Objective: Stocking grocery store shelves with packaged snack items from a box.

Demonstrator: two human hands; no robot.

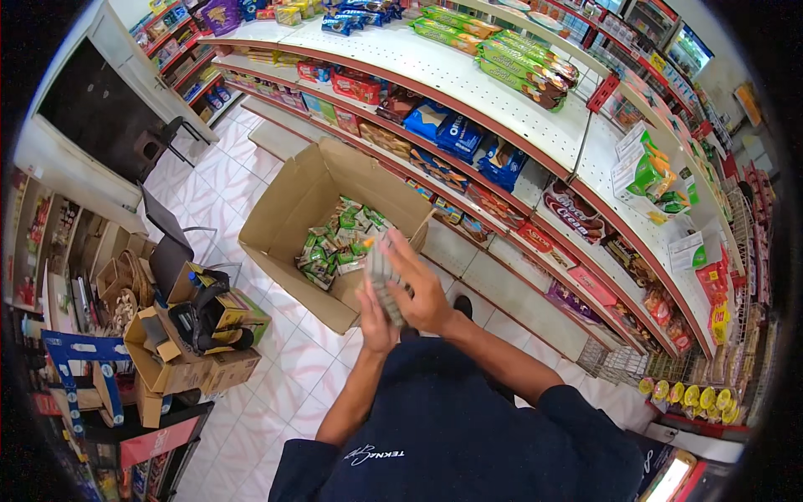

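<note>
Between both hands is a greyish bundle of small packets point(384, 288), partly covered by the fingers and a little blurred. My left hand point(376, 320) holds its near left side, fingers pointing up. Across its right side lies my right hand point(419, 290), fingers spread along it. Just beyond the hands an open cardboard box point(282, 219) stands on the tiled floor. Inside it lie many small green and white packets point(339, 241) in a loose heap. The hands are over the box's near right corner.
Long white shelves with red edges point(351, 56) run along the right, stocked with biscuit packs point(524, 69). A chair point(166, 251) and smaller cartons point(188, 364) stand to the left. A shoe point(463, 306) shows beside the lower shelf. Beyond is a dark doorway point(94, 106).
</note>
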